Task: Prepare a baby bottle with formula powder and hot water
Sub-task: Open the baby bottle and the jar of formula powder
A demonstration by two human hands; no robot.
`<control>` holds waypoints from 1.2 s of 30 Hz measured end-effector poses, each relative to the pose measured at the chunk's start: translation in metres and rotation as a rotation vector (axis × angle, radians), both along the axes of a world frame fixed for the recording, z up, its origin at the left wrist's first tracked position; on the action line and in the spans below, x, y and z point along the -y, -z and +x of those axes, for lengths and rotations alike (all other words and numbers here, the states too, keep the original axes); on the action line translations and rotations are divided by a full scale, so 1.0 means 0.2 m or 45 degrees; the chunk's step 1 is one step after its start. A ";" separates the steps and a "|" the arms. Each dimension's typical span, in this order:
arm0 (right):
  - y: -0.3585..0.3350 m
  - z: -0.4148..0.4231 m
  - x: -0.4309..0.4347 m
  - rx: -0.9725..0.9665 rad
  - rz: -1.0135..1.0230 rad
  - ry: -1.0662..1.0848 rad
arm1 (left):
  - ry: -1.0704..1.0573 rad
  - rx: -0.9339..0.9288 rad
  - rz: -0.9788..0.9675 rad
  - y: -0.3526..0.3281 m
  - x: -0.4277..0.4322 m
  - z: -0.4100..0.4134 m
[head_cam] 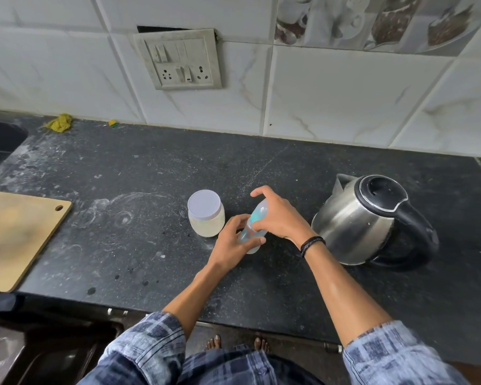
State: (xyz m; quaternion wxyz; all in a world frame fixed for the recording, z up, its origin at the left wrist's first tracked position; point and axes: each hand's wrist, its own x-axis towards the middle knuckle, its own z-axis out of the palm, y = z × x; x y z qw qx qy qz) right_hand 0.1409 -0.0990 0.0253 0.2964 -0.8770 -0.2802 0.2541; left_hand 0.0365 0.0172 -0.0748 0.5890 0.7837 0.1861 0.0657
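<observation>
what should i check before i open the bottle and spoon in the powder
1. Grip on the bottle: left hand holds its lower body, right hand grips its top: ok.
2. Bottle upright: it leans, top away from the person: not ok.
3. Bottle top off: it is on, under the right hand: not ok.
4. Powder jar open: its white lid is on: not ok.
5. Scoop ready: none in view: not ok.
6. Kettle close by, upright, lid shut: ok. Water hot enough: cannot tell.
</observation>
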 end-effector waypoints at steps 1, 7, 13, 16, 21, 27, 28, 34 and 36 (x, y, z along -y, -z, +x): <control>0.00 0.00 0.00 0.012 0.010 0.007 | -0.002 0.000 -0.005 0.00 0.00 0.00; 0.01 0.01 0.00 0.087 0.074 0.059 | -0.012 0.017 -0.001 -0.01 0.00 0.00; 0.02 0.01 0.01 0.070 0.233 0.244 | -0.038 0.026 -0.044 -0.02 0.00 -0.01; 0.03 0.03 0.01 0.030 0.358 0.405 | -0.040 0.010 -0.044 -0.02 0.00 -0.02; 0.11 0.08 0.03 -0.040 0.490 0.644 | -0.042 -0.004 -0.027 -0.01 0.00 -0.02; 0.30 0.14 0.05 0.015 0.270 0.614 | -0.030 0.017 0.002 0.00 -0.01 -0.03; 0.33 0.14 0.05 0.048 0.217 0.577 | -0.027 0.019 0.001 0.00 -0.01 -0.02; 0.47 0.13 0.02 0.239 0.076 0.384 | -0.029 -0.005 -0.003 -0.01 -0.02 -0.01; 0.48 0.13 0.01 0.268 0.074 0.371 | -0.028 -0.018 0.003 -0.01 -0.03 0.00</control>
